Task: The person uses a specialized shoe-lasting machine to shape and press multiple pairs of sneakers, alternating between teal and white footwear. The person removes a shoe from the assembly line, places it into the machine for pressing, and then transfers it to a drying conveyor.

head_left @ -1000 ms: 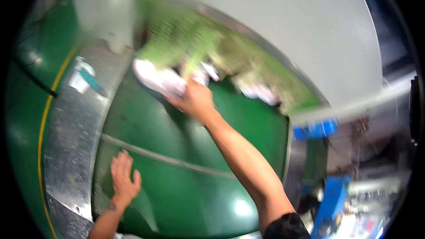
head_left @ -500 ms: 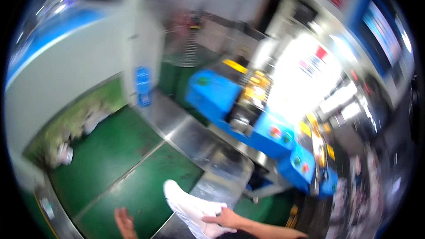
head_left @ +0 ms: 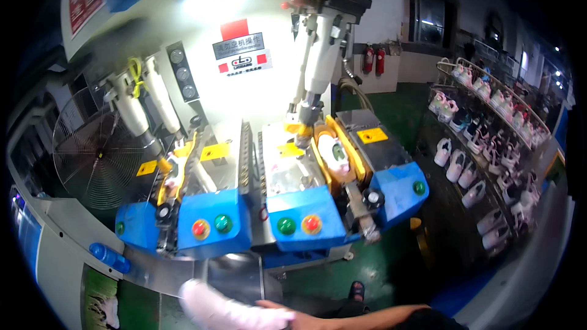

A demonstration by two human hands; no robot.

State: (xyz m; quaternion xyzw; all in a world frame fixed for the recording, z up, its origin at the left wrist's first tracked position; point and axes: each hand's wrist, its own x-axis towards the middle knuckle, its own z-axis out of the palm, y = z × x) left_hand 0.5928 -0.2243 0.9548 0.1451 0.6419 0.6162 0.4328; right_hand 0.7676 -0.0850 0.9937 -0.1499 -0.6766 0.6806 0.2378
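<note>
My right hand (head_left: 295, 320) reaches in from the lower right and is closed on a pale white-pink shoe (head_left: 214, 308), whose rounded end points left. The frame's lower edge cuts off part of the hand and shoe. My left hand is out of view. In front stands a blue and white machine (head_left: 217, 208) with two stations. A shoe (head_left: 334, 154) sits between yellow pads in the right station, under a metal press arm (head_left: 317, 70). Another shoe (head_left: 174, 171) is in the left station, partly hidden by its own press arm (head_left: 131, 113).
Red and green buttons (head_left: 285, 226) are on the machine's front. A rack (head_left: 474, 153) with several rows of shoes stands on the right. At left are a large round fan (head_left: 98, 154) and a blue bottle (head_left: 110, 258). Fire extinguishers (head_left: 374, 61) stand by the far wall.
My view has swung right, from the green floor area to facing the machine. My left hand has left the picture. The shoe remains in my right hand, now lower in view.
</note>
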